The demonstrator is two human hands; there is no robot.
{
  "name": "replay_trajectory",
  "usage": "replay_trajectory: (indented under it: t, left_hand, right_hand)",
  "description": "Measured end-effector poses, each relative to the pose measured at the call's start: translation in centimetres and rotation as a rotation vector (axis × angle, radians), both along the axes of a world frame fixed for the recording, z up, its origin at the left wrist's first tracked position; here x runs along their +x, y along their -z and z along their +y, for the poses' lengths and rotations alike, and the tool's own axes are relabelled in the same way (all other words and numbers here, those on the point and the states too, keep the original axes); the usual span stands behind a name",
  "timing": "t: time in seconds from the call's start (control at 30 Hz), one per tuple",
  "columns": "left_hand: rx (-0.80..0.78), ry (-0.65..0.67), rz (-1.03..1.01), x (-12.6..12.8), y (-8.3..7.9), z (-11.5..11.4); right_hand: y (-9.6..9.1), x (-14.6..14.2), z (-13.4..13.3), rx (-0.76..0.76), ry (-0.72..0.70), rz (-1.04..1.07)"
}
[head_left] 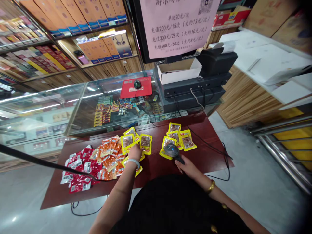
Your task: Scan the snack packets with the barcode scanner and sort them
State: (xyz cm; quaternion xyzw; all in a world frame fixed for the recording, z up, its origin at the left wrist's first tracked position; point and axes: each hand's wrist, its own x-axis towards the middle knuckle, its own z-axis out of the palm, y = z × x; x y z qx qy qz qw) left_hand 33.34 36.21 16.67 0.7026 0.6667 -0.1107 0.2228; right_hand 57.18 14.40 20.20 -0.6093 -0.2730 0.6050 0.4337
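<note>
My left hand (135, 152) reaches onto a cluster of yellow snack packets (136, 141) in the middle of the dark red table (156, 169), its fingers curled on one packet. My right hand (186, 165) grips a black barcode scanner (173, 152), whose head points at a second group of yellow packets (179, 138) to the right. A pile of orange packets (110, 157) and one of red packets (78, 169) lie left of my left hand.
Behind the table stands a glass display counter (102, 104) with a red mouse pad and mouse (136, 85). A black till with a printer (207, 74) and an open cardboard box sits at the right. Cables trail off the table's right edge. Shelves of cartons fill the back wall.
</note>
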Motion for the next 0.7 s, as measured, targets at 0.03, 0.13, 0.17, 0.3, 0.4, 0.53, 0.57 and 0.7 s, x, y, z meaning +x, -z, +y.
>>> replay_trajectory:
  t: [0.03, 0.13, 0.17, 0.3, 0.4, 0.53, 0.57, 0.7]
  left_hand:
    - [-0.02, -0.029, -0.094, 0.3, 0.1, -0.1]
    - [-0.037, -0.102, -0.429, 1.5, 0.4, -1.4]
    - [-0.052, -0.123, -0.541, 2.0, 0.5, -2.0]
    - [-0.149, -0.176, -0.84, 4.3, 1.2, -4.9]
    - [-0.234, -0.181, -0.926, 5.4, 1.8, -6.3]
    - [-0.339, -0.18, -1.02, 5.8, 2.5, -6.9]
    - [-0.361, -0.18, -1.055, 5.8, 2.7, -7.0]
    - [-0.42, -0.185, -1.204, 7.1, 3.0, -7.3]
  right_hand:
    - [0.0, 0.0, 0.0, 0.0, 0.001, -0.004]
    - [0.2, 0.1, -0.2, -0.008, 0.01, -0.004]
    - [0.2, 0.1, -0.2, -0.008, 0.016, 0.0]
    - [-0.4, 0.2, -0.2, 0.018, 0.052, 0.006]
    - [-1.2, 0.2, 0.0, 0.047, 0.083, -0.021]
    - [-1.6, 0.3, -0.1, 0.064, 0.111, -0.032]
    - [-1.5, 0.2, -0.2, 0.065, 0.113, -0.031]
    - [-0.7, 0.1, -0.8, 0.057, 0.096, -0.016]
